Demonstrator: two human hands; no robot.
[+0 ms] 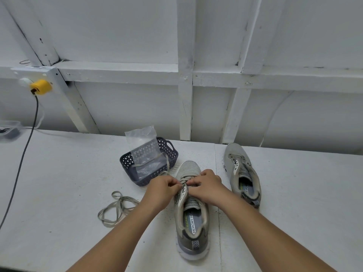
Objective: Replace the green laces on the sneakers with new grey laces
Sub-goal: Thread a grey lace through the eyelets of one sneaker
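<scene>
Lacing: both hands are working at the near sneaker point(191, 211).
Near sneaker: lying lengthwise on the table point(59, 183), toe pointing away.
Left hand point(163, 186): fingers pinching the lace point(167, 163).
Right hand point(206, 185): fingers curling at the eyelets.
Other sneaker point(242, 173): lying to the right, toe away.

Basket point(128, 160) behind loose lace point(117, 208) — left of near sneaker point(191, 213); other sneaker point(242, 173) right.
</scene>
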